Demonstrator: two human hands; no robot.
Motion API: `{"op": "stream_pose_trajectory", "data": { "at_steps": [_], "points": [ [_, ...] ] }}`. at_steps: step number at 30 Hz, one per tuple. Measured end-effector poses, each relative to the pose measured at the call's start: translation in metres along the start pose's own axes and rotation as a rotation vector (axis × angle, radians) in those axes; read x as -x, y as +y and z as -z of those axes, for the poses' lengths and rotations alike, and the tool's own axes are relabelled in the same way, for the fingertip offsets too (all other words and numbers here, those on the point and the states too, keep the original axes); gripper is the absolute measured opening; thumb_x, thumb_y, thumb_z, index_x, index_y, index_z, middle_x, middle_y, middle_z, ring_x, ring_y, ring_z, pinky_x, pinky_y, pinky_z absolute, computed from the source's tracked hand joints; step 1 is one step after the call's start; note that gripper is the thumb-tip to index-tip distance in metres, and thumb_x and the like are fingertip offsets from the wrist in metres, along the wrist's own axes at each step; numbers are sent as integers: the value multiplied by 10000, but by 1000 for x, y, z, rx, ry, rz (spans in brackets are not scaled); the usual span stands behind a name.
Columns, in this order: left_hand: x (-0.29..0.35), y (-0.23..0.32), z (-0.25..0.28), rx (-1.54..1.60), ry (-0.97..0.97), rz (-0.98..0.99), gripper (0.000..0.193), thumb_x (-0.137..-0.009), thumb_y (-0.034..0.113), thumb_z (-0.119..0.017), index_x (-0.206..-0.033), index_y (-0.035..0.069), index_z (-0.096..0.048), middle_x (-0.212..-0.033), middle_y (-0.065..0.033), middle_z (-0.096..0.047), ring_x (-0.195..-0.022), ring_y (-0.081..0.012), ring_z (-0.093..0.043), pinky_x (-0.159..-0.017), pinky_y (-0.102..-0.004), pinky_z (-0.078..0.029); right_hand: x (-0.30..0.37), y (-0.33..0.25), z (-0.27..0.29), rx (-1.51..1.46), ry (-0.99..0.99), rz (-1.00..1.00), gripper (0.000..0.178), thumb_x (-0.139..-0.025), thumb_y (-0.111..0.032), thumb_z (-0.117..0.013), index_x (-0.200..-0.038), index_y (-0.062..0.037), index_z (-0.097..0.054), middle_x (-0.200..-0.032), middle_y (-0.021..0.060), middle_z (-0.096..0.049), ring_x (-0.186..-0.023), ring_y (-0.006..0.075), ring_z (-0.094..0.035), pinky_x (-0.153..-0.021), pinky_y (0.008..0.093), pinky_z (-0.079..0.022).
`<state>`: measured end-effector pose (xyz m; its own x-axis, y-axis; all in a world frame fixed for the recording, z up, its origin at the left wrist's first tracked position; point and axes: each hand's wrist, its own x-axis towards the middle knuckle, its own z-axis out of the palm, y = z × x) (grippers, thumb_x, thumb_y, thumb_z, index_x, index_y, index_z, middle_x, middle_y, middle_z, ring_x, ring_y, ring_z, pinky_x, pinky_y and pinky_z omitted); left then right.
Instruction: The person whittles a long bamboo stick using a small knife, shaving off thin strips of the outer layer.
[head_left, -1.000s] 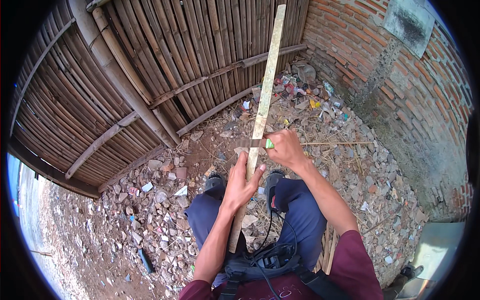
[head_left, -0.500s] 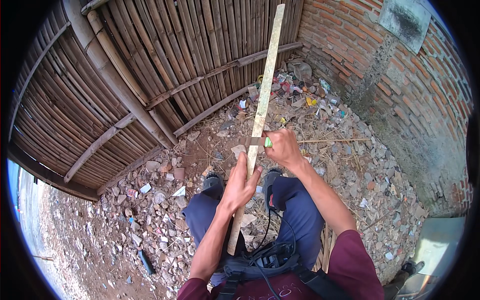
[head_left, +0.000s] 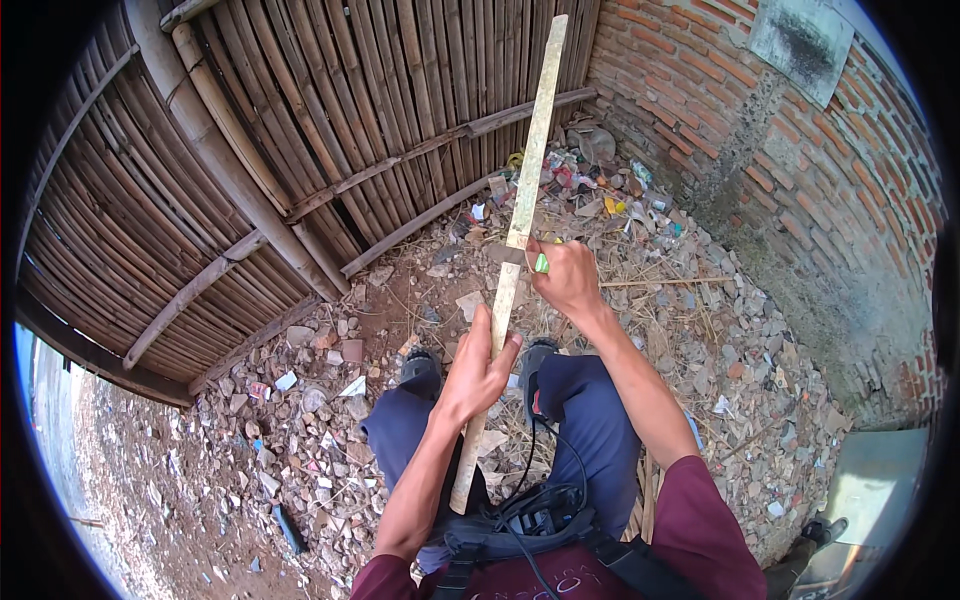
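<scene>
"What is the left hand (head_left: 470,378) holding?"

"It is gripping a long pale strip (head_left: 537,150), whose lower end is reaching down near the black waist pouch (head_left: 545,524)."

"And the right hand (head_left: 567,280)?"

"It is clasping a green-handled blade (head_left: 509,254), which is crossing the strip beyond the left hand."

"What is standing around?"

"A bamboo wall (head_left: 430,110) is meeting a brick wall (head_left: 805,215), and stony rubble (head_left: 300,425) is spreading below."

1 head-worn fisheye view looks down on the 2 hands (head_left: 478,374) (head_left: 568,278) from near above.
</scene>
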<state>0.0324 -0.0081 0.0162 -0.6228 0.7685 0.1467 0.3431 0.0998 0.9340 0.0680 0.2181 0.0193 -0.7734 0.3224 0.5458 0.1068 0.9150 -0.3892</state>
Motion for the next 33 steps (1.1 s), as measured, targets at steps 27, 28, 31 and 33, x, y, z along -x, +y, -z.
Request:
{"op": "stream_pose_trajectory", "data": {
  "at_steps": [27, 28, 31, 33],
  "points": [
    [7, -1, -16, 29, -25, -24, 282, -1015, 188, -734, -1062, 17, -514, -806, -96, -605, -729, -174, -555, -687, -377, -484, 8, 20, 16, -13, 251, 111, 156, -861, -65, -667, -954, -46, -791, -680, 185, -686, -610, 360, -704, -566, 480, -517],
    [7, 1, -16, -10, -34, 4, 291, -1021, 207, -734, -1048, 16, -516, -803, -95, -614, -729, -164, -559, -682, -374, -482, 10, 21, 16, 12, 211, 120, 181, -828, -58, -664, -958, -52, -790, -690, 180, -692, -624, 362, -708, -579, 482, -529],
    [7, -5, -15, 0, 25, -42, 293, -1053, 238, -700, -1033, 11, -516, -774, -91, -616, -690, -158, -563, -655, -376, -479, 8, 17, 15, -6, 150, 117, 211, -790, -53, -654, -948, -60, -793, -677, 177, -688, -617, 369, -702, -589, 480, -542],
    [7, -7, -14, 18, 23, -7, 330, -1064, 285, -685, -1050, 11, -500, -754, -145, -600, -665, -245, -562, -648, -419, -467, 8, 14, 14, -24, 134, 112, 144, -849, -73, -660, -922, -34, -778, -685, 195, -679, -628, 395, -694, -583, 489, -525]
  ]
}}
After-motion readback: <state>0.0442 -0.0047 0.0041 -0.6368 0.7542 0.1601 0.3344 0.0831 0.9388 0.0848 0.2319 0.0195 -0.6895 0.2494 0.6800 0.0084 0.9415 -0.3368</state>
